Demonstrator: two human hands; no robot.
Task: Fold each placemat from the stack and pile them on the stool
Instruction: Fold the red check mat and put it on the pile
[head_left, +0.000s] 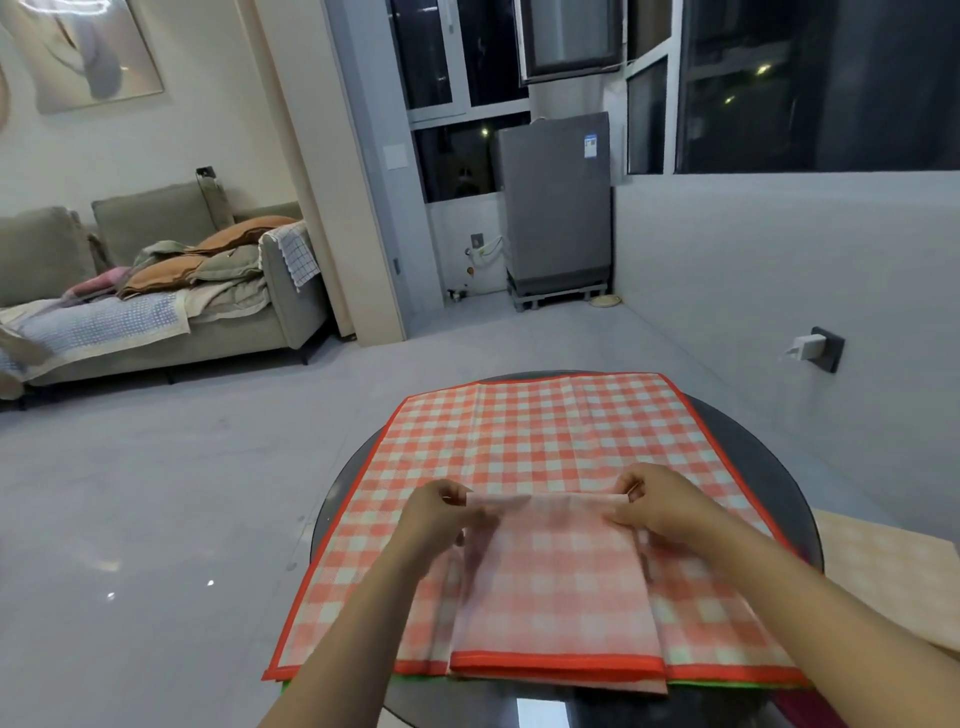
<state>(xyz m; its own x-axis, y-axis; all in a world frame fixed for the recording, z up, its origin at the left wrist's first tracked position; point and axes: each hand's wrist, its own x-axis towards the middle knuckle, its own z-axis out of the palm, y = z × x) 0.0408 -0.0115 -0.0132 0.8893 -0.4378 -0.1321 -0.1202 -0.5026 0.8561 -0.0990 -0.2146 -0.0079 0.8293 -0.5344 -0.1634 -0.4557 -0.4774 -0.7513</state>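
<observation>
Both hands pinching the folded placemat: left hand on its far-left corner, right hand far-right, stack on the round worktop underneath.

Sofa piled with cushions far left; grey appliance by dark windows.

One head-worn camera looks forward and down, close over the round table.
</observation>
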